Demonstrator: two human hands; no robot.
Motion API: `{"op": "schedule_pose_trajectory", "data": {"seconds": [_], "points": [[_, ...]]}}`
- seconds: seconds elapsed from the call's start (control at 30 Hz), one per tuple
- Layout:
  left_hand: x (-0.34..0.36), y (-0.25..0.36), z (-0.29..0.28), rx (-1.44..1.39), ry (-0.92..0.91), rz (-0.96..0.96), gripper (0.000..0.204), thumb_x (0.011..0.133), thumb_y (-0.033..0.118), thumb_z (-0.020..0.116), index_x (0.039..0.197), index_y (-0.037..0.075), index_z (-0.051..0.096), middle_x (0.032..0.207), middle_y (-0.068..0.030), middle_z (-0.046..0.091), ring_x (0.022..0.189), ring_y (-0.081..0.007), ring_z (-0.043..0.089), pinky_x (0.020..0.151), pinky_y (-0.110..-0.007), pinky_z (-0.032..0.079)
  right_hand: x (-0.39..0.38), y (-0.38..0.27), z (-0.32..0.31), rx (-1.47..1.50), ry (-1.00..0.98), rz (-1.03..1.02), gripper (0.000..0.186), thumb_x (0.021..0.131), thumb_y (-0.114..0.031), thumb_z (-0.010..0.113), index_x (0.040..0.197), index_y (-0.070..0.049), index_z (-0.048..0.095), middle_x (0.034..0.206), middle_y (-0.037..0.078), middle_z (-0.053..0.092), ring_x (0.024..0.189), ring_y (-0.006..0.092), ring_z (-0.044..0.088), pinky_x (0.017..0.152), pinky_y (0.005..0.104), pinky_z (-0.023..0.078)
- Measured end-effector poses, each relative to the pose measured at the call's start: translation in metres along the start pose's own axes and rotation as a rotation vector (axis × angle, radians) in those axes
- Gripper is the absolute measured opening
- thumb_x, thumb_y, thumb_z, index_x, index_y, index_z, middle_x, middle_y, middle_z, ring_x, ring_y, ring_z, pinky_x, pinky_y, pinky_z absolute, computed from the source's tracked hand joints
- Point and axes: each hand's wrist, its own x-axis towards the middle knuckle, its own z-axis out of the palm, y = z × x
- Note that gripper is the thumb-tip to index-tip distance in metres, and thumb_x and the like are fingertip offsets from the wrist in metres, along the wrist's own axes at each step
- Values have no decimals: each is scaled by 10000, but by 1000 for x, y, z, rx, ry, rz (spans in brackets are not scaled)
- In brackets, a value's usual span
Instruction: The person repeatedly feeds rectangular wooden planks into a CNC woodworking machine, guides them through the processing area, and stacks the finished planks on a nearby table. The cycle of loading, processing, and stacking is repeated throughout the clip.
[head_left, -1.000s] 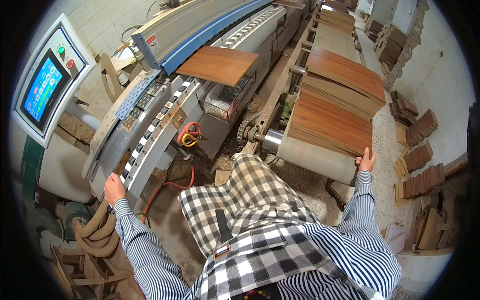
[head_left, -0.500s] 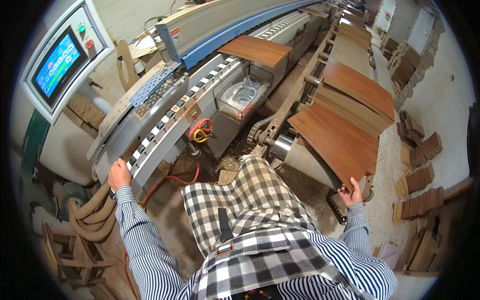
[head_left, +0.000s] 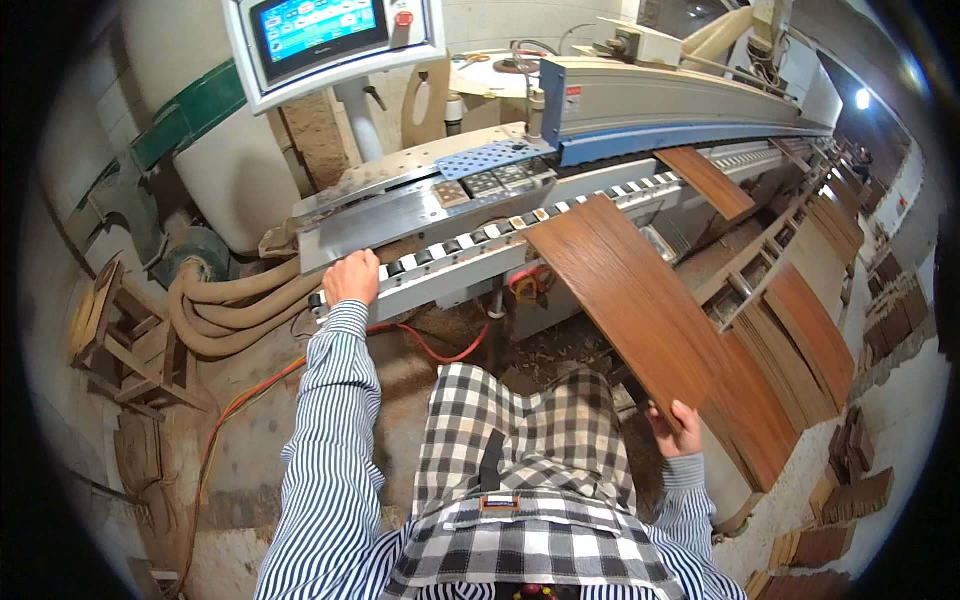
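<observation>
My right hand [head_left: 677,430] grips the near end of a long reddish-brown wood-grain panel [head_left: 625,295], thumb on its edge. The panel slants up and away to the left, and its far end lies by the roller rail [head_left: 430,281] of a long machine. Whether that end rests on the rollers I cannot make out. At the rail's near left end my left hand [head_left: 353,278] is closed over the edge, fingers curled down. To the right, a stack of similar panels [head_left: 760,415] lies partly under the held one.
A second brown panel [head_left: 708,182] lies across the rail farther along, beside the blue-edged machine beam [head_left: 680,145]. The control screen [head_left: 318,30] stands at the upper left. Thick hoses [head_left: 225,310] and a wooden stool [head_left: 140,345] are at left. Small board stacks [head_left: 855,495] line the right.
The held panel has come off the stack and swung left toward the roller rail with my right hand. My left hand stays at the rail's end. The view has turned right.
</observation>
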Motion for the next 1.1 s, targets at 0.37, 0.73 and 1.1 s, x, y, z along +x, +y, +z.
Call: {"op": "schedule_pose_trajectory", "data": {"seconds": [0.37, 0.73, 1.1], "points": [[-3, -4, -5, -21, 8, -17, 412, 867, 339, 406, 775, 41, 675, 757, -204, 640, 728, -355, 623, 754, -434, 462, 68, 90, 189, -165, -459, 378, 401, 858, -233, 600, 1160, 13, 504, 1104, 129, 596, 930, 157, 592, 777, 288, 503], [-4, -3, -6, -16, -9, -24, 416, 867, 330, 406, 768, 28, 675, 759, -209, 638, 736, -351, 623, 763, -430, 458, 79, 145, 232, -394, -924, 544, 421, 883, -235, 575, 1212, 7, 474, 1042, 107, 620, 923, 168, 592, 842, 290, 480], [-4, 0, -8, -17, -13, -33, 415, 870, 340, 400, 777, 43, 675, 767, -207, 639, 746, -359, 623, 758, -445, 457, 73, 154, 218, -395, -763, 333, 232, 877, -182, 585, 1008, 9, 602, 914, 80, 644, 821, 136, 601, 727, 267, 497]]}}
